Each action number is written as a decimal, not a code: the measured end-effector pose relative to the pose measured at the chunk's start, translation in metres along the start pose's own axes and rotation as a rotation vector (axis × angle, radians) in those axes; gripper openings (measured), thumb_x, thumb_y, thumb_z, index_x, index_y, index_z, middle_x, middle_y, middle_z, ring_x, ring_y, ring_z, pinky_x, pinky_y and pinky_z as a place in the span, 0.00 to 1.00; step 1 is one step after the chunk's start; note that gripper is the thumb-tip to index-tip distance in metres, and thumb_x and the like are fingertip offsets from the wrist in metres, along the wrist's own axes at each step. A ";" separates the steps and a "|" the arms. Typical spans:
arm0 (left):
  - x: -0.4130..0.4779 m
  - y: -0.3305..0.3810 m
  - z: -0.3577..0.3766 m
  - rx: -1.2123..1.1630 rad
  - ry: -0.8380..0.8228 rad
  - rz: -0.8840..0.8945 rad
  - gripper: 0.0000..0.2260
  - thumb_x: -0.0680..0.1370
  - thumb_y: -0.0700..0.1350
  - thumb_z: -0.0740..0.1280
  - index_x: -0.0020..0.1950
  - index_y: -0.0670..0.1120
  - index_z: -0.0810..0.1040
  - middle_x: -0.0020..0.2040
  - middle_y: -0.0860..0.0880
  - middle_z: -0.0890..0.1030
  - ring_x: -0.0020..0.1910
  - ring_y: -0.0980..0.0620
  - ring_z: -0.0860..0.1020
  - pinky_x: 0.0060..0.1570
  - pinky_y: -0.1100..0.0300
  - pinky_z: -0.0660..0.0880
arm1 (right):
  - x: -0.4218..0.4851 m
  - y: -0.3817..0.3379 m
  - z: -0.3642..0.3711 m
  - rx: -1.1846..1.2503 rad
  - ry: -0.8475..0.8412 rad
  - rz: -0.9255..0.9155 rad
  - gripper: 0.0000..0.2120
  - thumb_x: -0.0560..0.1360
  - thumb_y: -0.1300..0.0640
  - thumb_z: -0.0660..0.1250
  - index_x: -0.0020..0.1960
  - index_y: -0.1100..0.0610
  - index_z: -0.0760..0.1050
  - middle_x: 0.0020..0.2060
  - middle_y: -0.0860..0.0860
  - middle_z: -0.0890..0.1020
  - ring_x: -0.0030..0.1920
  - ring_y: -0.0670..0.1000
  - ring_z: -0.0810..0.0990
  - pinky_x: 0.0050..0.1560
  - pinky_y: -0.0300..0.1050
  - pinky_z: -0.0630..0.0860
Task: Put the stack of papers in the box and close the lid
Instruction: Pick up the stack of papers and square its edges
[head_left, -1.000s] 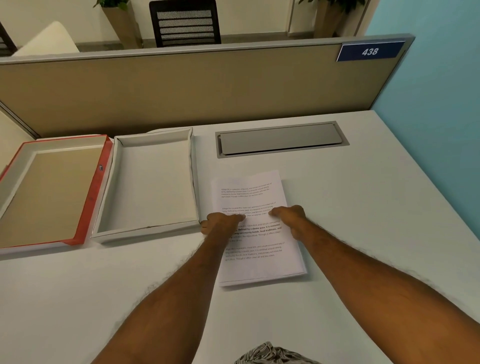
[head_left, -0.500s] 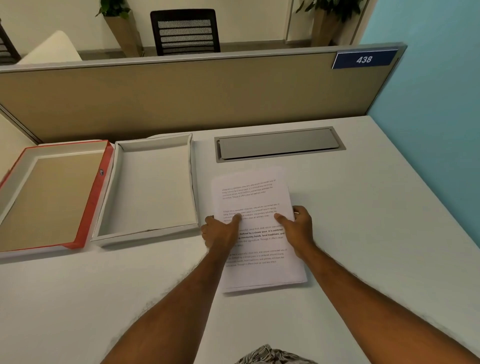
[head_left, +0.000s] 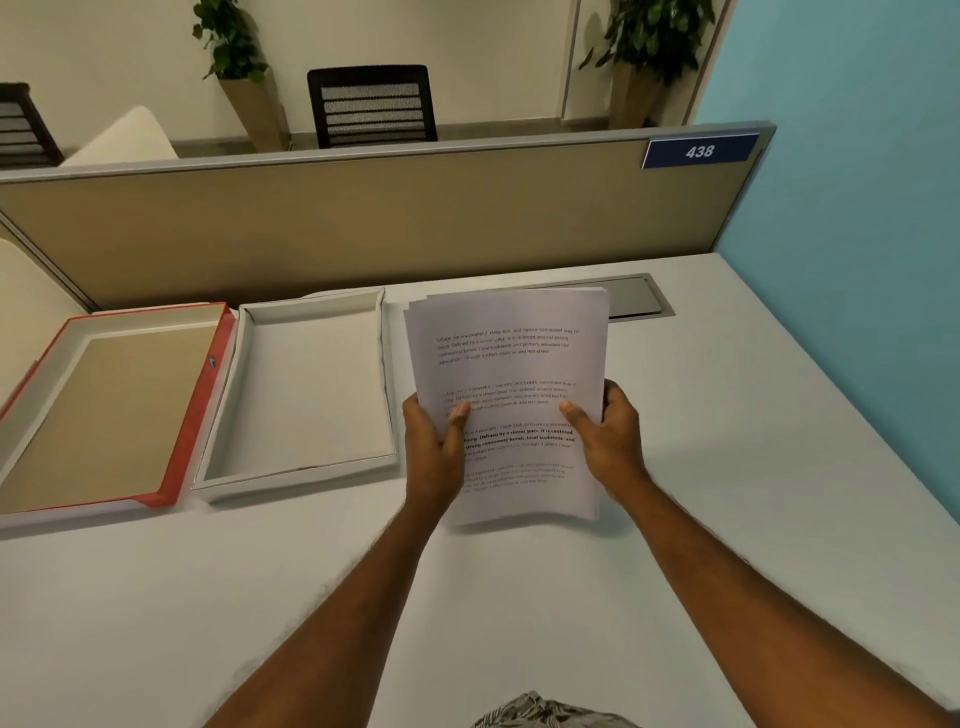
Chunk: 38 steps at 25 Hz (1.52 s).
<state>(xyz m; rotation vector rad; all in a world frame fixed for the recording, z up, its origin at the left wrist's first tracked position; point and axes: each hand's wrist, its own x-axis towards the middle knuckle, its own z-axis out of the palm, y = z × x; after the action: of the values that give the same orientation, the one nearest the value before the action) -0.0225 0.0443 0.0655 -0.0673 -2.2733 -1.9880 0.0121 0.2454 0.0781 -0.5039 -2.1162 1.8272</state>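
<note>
Lifted off the desk (head_left: 727, 467) since earlier, the stack of papers (head_left: 506, 400) is tilting up. I'm seeing my left hand (head_left: 434, 447) and right hand (head_left: 608, 439) pinching its side edges, thumbs on top; the open box (head_left: 306, 395) is lying at nine o'clock.

You have the papers (head_left: 511, 364) lifted off the desk, a white stack printed with short blocks of black text, tilted with the top edge leaning away from you and the sheets slightly fanned at the top. The box (head_left: 304, 395) lies just left of them, a shallow white tray, open, with nothing in it. Your lid (head_left: 197, 410) lies inside up beside the box's left wall, touching or nearly so, red on its outer rim, white on the inner walls and tan on the floor.
</note>
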 end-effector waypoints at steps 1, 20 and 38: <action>-0.003 0.003 -0.001 -0.018 -0.001 0.032 0.14 0.79 0.49 0.64 0.60 0.51 0.61 0.55 0.57 0.73 0.50 0.60 0.80 0.40 0.63 0.81 | 0.001 -0.003 0.001 0.001 -0.017 -0.019 0.15 0.74 0.55 0.70 0.59 0.54 0.71 0.51 0.50 0.81 0.48 0.52 0.83 0.44 0.44 0.83; 0.019 0.103 -0.003 -0.065 0.313 -0.046 0.17 0.78 0.61 0.59 0.41 0.49 0.76 0.38 0.48 0.80 0.39 0.49 0.79 0.32 0.61 0.71 | 0.011 -0.096 0.014 0.054 0.323 -0.121 0.13 0.76 0.46 0.64 0.39 0.54 0.71 0.34 0.51 0.78 0.34 0.50 0.78 0.29 0.37 0.73; -0.032 0.021 -0.013 -0.042 0.015 0.195 0.15 0.77 0.55 0.63 0.60 0.52 0.64 0.51 0.53 0.73 0.50 0.64 0.77 0.40 0.70 0.77 | -0.032 0.004 0.000 0.072 0.010 -0.279 0.12 0.76 0.53 0.64 0.53 0.42 0.65 0.49 0.42 0.78 0.48 0.38 0.79 0.44 0.32 0.77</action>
<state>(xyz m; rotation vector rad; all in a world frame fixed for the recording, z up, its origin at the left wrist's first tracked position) 0.0129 0.0357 0.0840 -0.2661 -2.1254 -1.9294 0.0411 0.2312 0.0744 -0.1882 -1.9904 1.7286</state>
